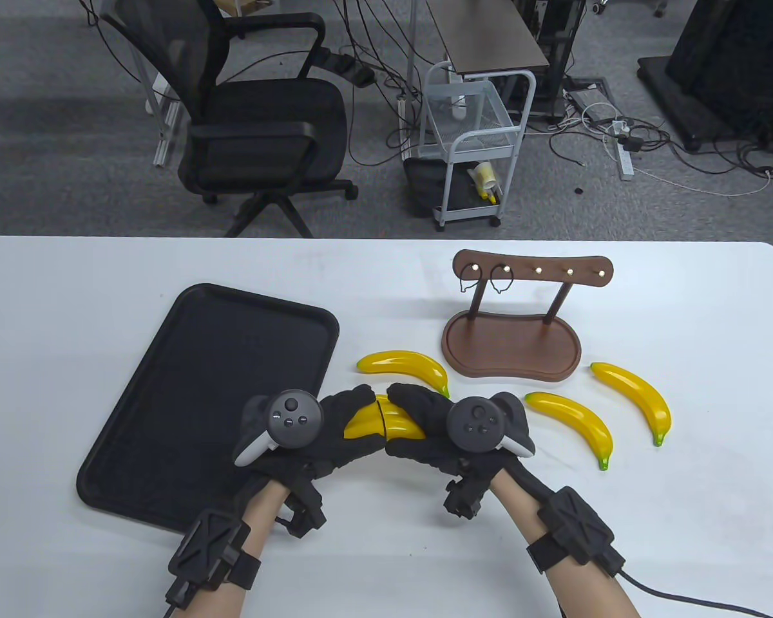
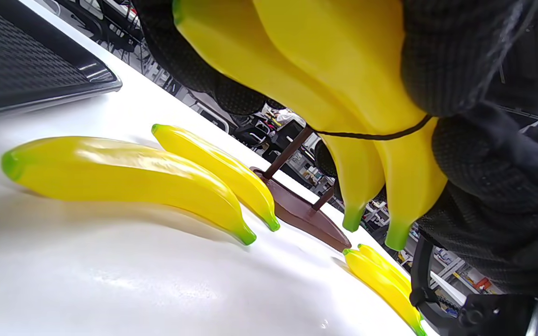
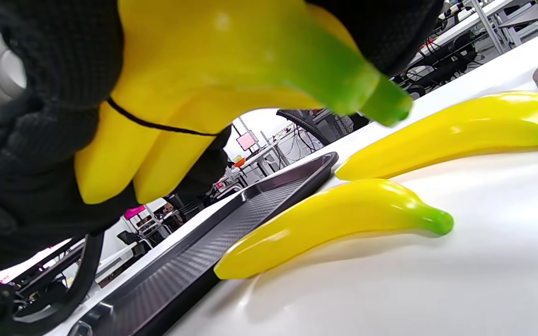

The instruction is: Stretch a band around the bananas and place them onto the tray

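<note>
Just right of the black rectangular plastic tray (image 1: 167,399), the left hand (image 1: 322,431) and right hand (image 1: 438,425) both curl round the glossy yellow plastic bananas (image 1: 377,425) above the table, and should work the thin black elastic band (image 2: 371,136) snugly toward mid-length, though gloves hide its far side.

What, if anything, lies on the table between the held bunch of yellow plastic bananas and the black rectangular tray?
Nothing visible. Both hands, left hand and right hand, grip the yellow plastic bananas with the thin black band around them, just beside the black rectangular tray. The loose bananas lie on the other side.
</note>
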`<state>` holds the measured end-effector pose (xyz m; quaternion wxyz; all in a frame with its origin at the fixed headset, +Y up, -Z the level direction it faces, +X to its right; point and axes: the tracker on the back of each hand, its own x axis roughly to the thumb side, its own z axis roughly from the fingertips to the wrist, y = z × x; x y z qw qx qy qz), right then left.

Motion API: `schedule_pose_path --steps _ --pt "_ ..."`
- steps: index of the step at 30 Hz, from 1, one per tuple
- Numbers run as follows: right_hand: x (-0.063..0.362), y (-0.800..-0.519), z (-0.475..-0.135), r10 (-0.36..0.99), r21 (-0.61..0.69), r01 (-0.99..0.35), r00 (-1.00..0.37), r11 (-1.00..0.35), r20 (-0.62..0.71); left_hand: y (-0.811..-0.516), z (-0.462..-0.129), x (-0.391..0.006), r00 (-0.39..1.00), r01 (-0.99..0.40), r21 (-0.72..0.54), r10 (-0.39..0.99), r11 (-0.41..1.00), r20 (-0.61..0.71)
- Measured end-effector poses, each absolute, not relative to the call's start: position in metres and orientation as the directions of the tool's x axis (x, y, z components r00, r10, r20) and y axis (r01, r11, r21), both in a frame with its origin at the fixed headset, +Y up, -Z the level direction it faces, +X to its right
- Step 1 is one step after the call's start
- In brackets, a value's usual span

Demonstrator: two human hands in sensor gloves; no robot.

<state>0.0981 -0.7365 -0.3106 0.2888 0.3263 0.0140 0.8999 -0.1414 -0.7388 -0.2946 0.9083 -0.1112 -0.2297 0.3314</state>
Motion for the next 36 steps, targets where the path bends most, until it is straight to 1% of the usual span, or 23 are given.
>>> schedule_pose_path --steps 5,8,10,12,14,18,23,30,36 --pt "0.097 -0.735 -0.309 0.494 0.180 -0.493 -0.635 -0.851 0.593 -0.740 -0.297 -0.144 0.669 -0.567 -0.365 0.671 0.739 0.319" --pt "0.097 -0.733 -0.309 0.473 0.151 -0.491 -0.641 -0.858 0.604 -0.742 -0.299 -0.148 0.647 -0.598 -0.392 0.709 0.699 0.279" --pt "0.096 -0.730 -0.307 0.450 0.116 -0.490 -0.648 -0.864 0.615 -0.744 -0.301 -0.149 0.610 -0.632 -0.429 0.756 0.646 0.238" --pt "0.095 -0.727 -0.305 0.413 0.075 -0.477 -0.659 -0.876 0.628 -0.748 -0.303 -0.151 0.549 -0.681 -0.473 0.817 0.559 0.176" --pt "0.094 -0.725 -0.303 0.375 0.027 -0.466 -0.674 -0.884 0.636 -0.749 -0.304 -0.153 0.516 -0.704 -0.492 0.845 0.512 0.140" --pt "0.092 -0.721 -0.300 0.332 -0.033 -0.457 -0.691 -0.889 0.642 -0.750 -0.304 -0.154 0.481 -0.727 -0.515 0.872 0.453 0.088" --pt "0.091 -0.720 -0.298 0.309 -0.062 -0.453 -0.694 -0.889 0.650 -0.754 -0.305 -0.154 0.436 -0.736 -0.564 0.899 0.374 0.026" --pt "0.090 -0.720 -0.297 0.304 -0.066 -0.450 -0.698 -0.891 0.649 -0.757 -0.306 -0.154 0.430 -0.733 -0.580 0.903 0.356 0.011" --pt "0.091 -0.718 -0.298 0.330 -0.060 -0.474 -0.694 -0.879 0.639 -0.745 -0.304 -0.154 0.483 -0.710 -0.545 0.872 0.445 0.083"
